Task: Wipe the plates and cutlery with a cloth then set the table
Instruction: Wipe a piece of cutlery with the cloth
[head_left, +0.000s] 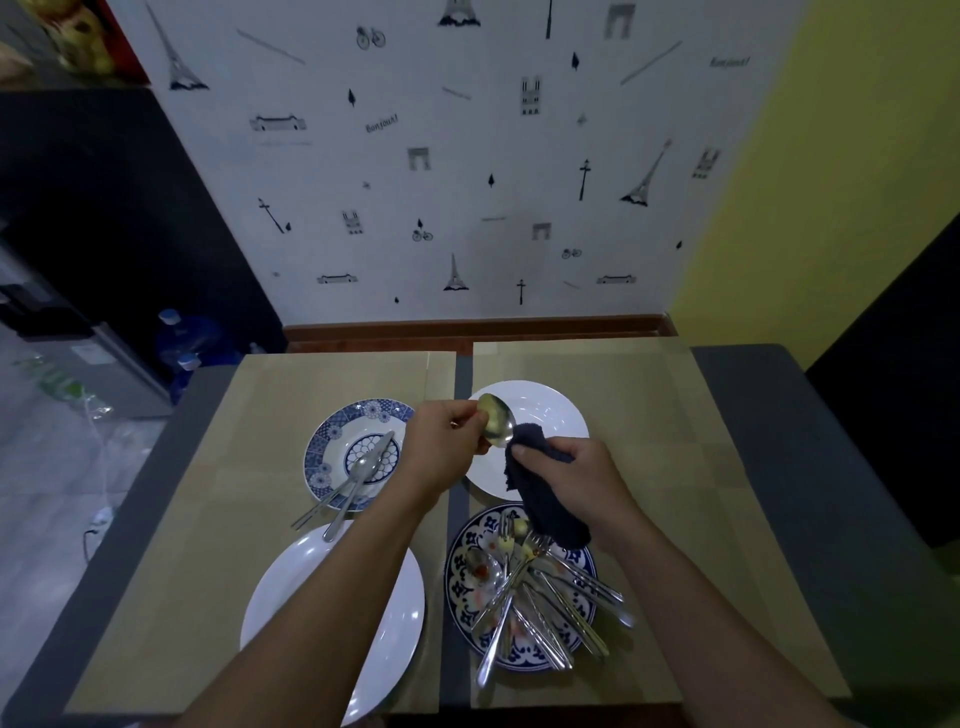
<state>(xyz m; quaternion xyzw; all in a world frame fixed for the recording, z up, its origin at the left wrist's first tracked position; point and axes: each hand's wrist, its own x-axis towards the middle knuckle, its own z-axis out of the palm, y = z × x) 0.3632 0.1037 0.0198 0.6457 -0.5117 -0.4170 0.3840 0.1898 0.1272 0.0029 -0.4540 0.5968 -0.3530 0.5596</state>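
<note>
Left hand (441, 448) grips spoon (497, 427); wallpaper (467, 208) reads "Bonjour!"

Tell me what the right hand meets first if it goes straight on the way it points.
The spoon in the left hand: the right hand, gripping the cloth, points at its bowl, and the cloth seems to touch it. Depth is unclear.

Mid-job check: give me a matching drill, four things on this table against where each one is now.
1 spoon
2 cloth
3 dirty cutlery pile
4 big white plate

A on the near-right patterned plate
B in the right hand
C nearest the person, on the left
D in the left hand

Pairs: 1-D, 2-B, 3-A, 4-C
</note>
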